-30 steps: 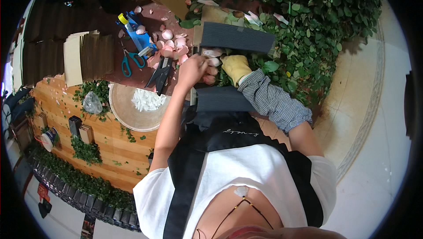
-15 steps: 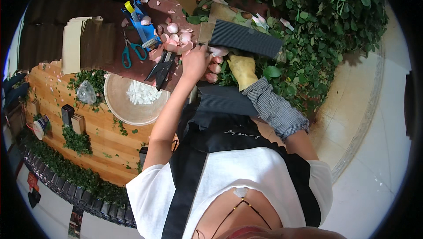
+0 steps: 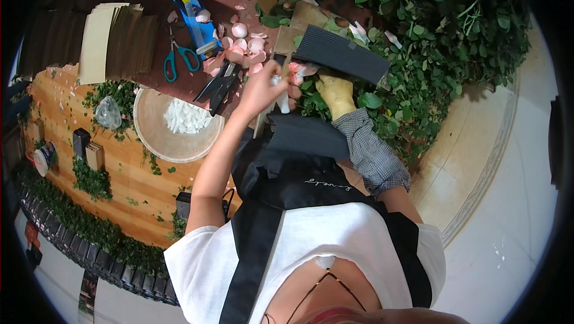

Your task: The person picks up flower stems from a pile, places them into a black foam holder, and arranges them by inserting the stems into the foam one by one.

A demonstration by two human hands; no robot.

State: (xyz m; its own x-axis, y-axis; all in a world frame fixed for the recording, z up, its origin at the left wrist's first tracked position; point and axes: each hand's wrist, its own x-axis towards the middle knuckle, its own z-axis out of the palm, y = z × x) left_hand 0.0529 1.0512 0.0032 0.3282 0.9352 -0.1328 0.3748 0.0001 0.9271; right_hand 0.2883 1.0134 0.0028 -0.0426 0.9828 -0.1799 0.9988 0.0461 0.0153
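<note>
My bare left hand [image 3: 263,89] is closed in a pinch around a small white piece [image 3: 277,79], beside several pink roses [image 3: 293,90]. Just below the fingers lies another pale, elongated piece [image 3: 284,104]. In a yellow glove, my right hand [image 3: 336,94] is curled shut at the right of the roses, among green leaves; what its fingers grip is hidden. A dark ribbed board [image 3: 344,54] lies above the two hands, and a second ribbed board [image 3: 308,134] sits below them, against my apron.
Left of my hands are a black stapler [image 3: 222,89], teal-handled scissors [image 3: 181,61], a blue tape dispenser [image 3: 197,22] and loose petals [image 3: 237,56]. A bowl [image 3: 143,127] holds white pieces. Cardboard sheets [image 3: 101,43] stand far left; leafy stems [image 3: 448,43] pile up right.
My left hand has closed into a pinch, with a white piece showing at its fingers. The gloved right hand has stayed near the roses, its fingers more curled.
</note>
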